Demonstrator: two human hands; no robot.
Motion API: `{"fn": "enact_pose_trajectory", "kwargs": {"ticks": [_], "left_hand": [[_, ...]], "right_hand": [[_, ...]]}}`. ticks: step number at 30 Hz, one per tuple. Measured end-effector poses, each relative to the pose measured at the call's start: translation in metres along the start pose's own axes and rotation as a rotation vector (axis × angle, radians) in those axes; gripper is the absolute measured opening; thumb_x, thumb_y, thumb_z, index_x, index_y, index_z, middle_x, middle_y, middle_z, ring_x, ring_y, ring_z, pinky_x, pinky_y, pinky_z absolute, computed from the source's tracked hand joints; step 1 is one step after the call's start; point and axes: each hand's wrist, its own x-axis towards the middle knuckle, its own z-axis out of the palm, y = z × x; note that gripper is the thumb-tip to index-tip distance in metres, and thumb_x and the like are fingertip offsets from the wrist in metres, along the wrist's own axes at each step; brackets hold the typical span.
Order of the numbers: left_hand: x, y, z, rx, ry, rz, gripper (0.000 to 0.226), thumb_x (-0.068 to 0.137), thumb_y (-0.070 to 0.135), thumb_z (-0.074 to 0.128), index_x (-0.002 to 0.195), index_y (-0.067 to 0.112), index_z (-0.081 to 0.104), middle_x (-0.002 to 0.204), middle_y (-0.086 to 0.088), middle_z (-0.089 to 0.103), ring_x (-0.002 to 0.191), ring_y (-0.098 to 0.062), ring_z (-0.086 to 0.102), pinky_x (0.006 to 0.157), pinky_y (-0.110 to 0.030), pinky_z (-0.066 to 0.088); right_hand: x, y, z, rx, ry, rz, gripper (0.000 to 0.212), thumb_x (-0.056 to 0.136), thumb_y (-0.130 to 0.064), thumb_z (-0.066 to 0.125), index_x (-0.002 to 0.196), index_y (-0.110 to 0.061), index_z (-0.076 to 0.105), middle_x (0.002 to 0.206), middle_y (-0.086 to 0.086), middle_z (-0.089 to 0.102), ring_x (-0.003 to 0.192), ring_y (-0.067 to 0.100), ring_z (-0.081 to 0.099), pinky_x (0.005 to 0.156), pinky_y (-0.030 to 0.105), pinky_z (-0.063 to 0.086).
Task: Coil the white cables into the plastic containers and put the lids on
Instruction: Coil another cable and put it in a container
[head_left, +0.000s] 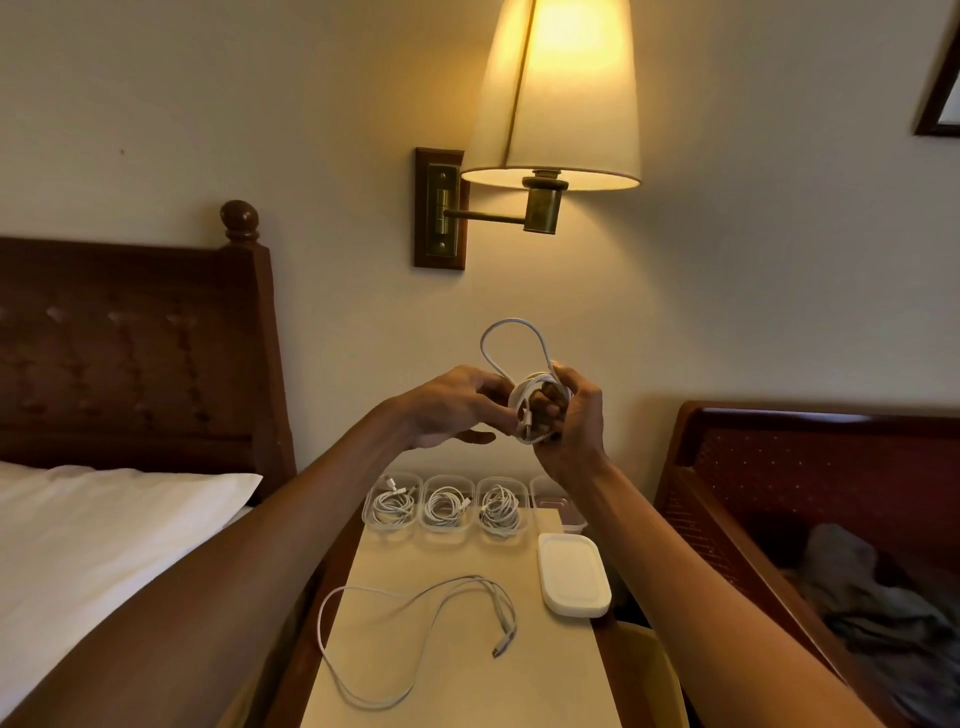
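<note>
The right hand (566, 415) gripped a coiled white cable (530, 400) above the nightstand (467, 649), while the left hand (457, 405) pinched its strands. Three filled containers (445, 506) lined the nightstand's far edge; another cable (415, 623) lay loose on it.

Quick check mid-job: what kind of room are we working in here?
Likely a hotel bedroom: a wooden headboard with a white pillow, a lit wall lamp, and a narrow bedside table between two beds.
</note>
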Motion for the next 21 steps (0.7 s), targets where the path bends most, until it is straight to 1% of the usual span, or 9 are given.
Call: {"fn": "enact_pose_trajectory", "kwargs": {"ticks": [3,6,8,10,12,15,18,19,21], "left_hand": [[0.000,-0.002,0.000,-0.090,-0.011,-0.014,0.035,0.083,0.002,0.073,0.116,-0.002,0.065,0.110,-0.017,0.067,0.098,-0.021,0.060,0.079,-0.033,0.048],[0.001,-0.005,0.000,-0.154,-0.008,-0.024,0.032,0.085,0.003,0.070,0.115,-0.006,0.064,0.105,-0.019,0.063,0.097,-0.023,0.057,0.078,-0.033,0.045],[0.002,-0.006,0.002,-0.207,-0.025,-0.025,0.030,0.086,0.004,0.068,0.114,-0.003,0.064,0.103,-0.018,0.059,0.095,-0.022,0.054,0.075,-0.032,0.044],[0.002,-0.005,0.003,-0.195,-0.049,-0.031,0.035,0.082,0.004,0.070,0.116,-0.002,0.063,0.104,-0.016,0.059,0.096,-0.022,0.054,0.077,-0.034,0.043],[0.000,-0.002,0.004,-0.152,-0.088,-0.048,0.035,0.078,0.010,0.073,0.111,0.003,0.066,0.103,-0.012,0.063,0.097,-0.021,0.055,0.080,-0.035,0.043],[-0.002,0.000,0.007,-0.179,-0.112,-0.100,0.023,0.078,0.027,0.075,0.097,0.016,0.068,0.103,-0.006,0.060,0.093,-0.021,0.049,0.074,-0.032,0.044],[0.001,-0.001,0.011,-0.167,-0.016,-0.146,0.040,0.080,0.044,0.078,0.102,0.012,0.067,0.101,-0.005,0.056,0.087,-0.022,0.045,0.068,-0.030,0.044],[0.002,-0.001,0.012,-0.144,0.017,-0.154,0.045,0.080,0.046,0.078,0.105,0.010,0.068,0.102,-0.006,0.057,0.084,-0.021,0.046,0.066,-0.030,0.045],[0.004,-0.002,0.013,-0.107,0.056,-0.167,0.045,0.082,0.042,0.077,0.109,0.007,0.068,0.103,-0.008,0.059,0.077,-0.019,0.050,0.064,-0.029,0.047]], "right_hand": [[0.001,-0.001,0.000,0.006,-0.010,0.010,0.043,0.093,-0.031,0.047,0.055,-0.016,0.035,0.044,-0.003,0.032,0.037,0.010,0.030,0.037,0.022,0.029],[0.004,0.002,-0.001,-0.005,0.022,-0.001,0.041,0.092,-0.030,0.050,0.057,-0.016,0.037,0.046,-0.002,0.033,0.039,0.011,0.032,0.039,0.021,0.031],[0.008,0.004,-0.003,-0.016,0.046,-0.020,0.035,0.090,-0.033,0.054,0.062,-0.015,0.042,0.051,0.000,0.037,0.046,0.014,0.039,0.044,0.023,0.036],[0.012,0.006,-0.006,-0.046,0.063,-0.036,0.029,0.088,-0.035,0.055,0.070,-0.012,0.050,0.061,0.006,0.046,0.055,0.018,0.049,0.053,0.027,0.042],[0.013,0.007,-0.011,-0.079,0.087,-0.056,0.027,0.085,-0.036,0.057,0.076,-0.011,0.053,0.069,0.009,0.047,0.062,0.020,0.051,0.058,0.031,0.043],[0.013,0.007,-0.014,-0.134,0.141,-0.084,0.028,0.083,-0.037,0.062,0.072,-0.013,0.053,0.067,0.008,0.042,0.062,0.018,0.044,0.057,0.031,0.039],[0.010,0.005,-0.009,-0.250,0.162,-0.096,0.032,0.091,-0.035,0.056,0.067,-0.014,0.053,0.061,0.004,0.046,0.058,0.015,0.046,0.056,0.030,0.039],[0.009,0.005,-0.007,-0.286,0.166,-0.094,0.033,0.092,-0.035,0.055,0.066,-0.014,0.054,0.060,0.003,0.048,0.057,0.014,0.048,0.055,0.030,0.040],[0.009,0.003,-0.005,-0.335,0.158,-0.077,0.035,0.093,-0.034,0.054,0.065,-0.013,0.053,0.056,0.002,0.047,0.053,0.014,0.046,0.053,0.030,0.039]]}}
